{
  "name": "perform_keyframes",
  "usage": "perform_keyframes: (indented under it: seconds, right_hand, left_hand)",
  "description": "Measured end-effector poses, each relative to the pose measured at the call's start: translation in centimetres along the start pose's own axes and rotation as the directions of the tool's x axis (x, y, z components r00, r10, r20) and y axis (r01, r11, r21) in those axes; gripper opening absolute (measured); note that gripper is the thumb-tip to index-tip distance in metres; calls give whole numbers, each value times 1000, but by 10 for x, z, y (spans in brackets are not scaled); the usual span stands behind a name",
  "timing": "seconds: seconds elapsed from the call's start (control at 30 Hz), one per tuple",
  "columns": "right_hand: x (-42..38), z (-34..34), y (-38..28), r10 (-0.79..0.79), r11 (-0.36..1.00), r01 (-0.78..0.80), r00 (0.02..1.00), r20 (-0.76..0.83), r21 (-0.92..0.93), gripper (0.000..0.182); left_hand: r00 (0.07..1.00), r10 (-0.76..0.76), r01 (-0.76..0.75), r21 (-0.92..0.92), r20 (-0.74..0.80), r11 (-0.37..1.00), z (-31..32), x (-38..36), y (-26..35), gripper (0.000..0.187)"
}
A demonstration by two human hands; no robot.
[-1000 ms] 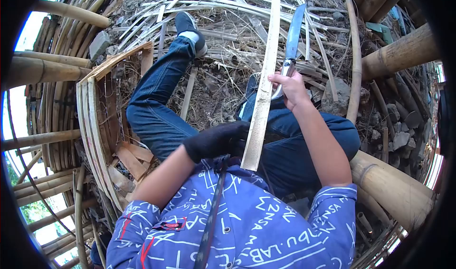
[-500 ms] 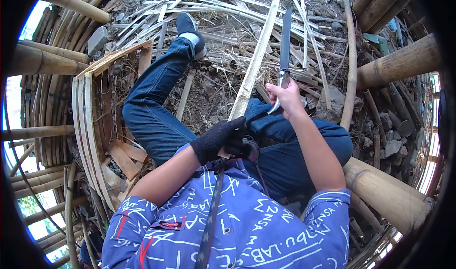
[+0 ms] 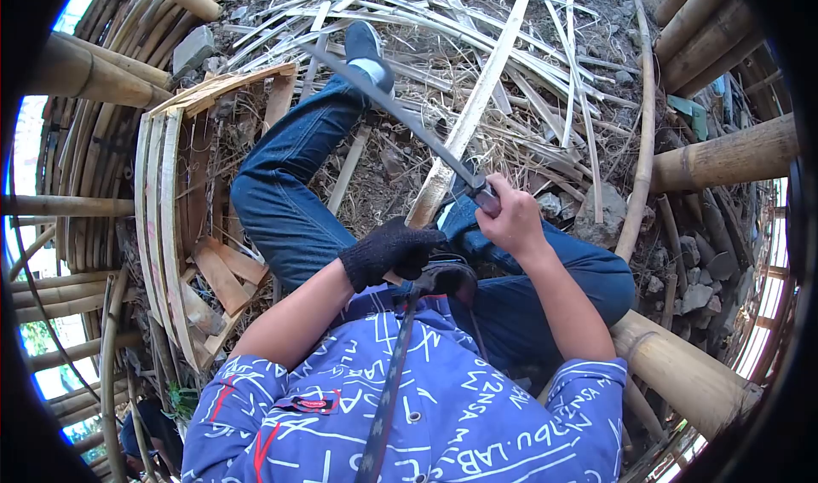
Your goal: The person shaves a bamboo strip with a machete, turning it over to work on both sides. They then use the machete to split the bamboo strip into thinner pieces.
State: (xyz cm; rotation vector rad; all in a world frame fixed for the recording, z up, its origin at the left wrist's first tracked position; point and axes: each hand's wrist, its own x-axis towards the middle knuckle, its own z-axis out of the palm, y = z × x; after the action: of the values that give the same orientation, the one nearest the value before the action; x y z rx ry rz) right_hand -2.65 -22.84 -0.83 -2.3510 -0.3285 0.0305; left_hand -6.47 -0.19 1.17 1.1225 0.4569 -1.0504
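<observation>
My left hand (image 3: 389, 251), in a black knit glove, grips the near end of a long pale bamboo strip (image 3: 475, 106) that slants away to the upper right over my lap. My bare right hand (image 3: 511, 219) is closed on the handle of a long knife (image 3: 392, 108). Its dark blade lies across the strip and points up-left toward my outstretched foot (image 3: 368, 50). I sit on the ground in blue jeans and a blue printed shirt.
Split bamboo strips and shavings (image 3: 443, 14) litter the ground ahead. A half-made woven bamboo frame (image 3: 175, 210) stands at my left. Thick bamboo poles (image 3: 724, 155) lie at right and a fat one (image 3: 682, 372) beside my right hip. Stones (image 3: 601, 214) lie near my knee.
The knife has swung from pointing straight up beside the strip to lying across it, pointing up-left. The strip has tilted toward the right and my right hand has dropped lower.
</observation>
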Motion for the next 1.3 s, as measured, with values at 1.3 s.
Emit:
perform_keyframes:
  seconds: [1.3]
  right_hand:
    - [5, -14, 20, 55, 960, -18, 991, 125, -279, 13]
  left_hand:
    - [987, 93, -45, 325, -134, 945, 15, -37, 16, 23]
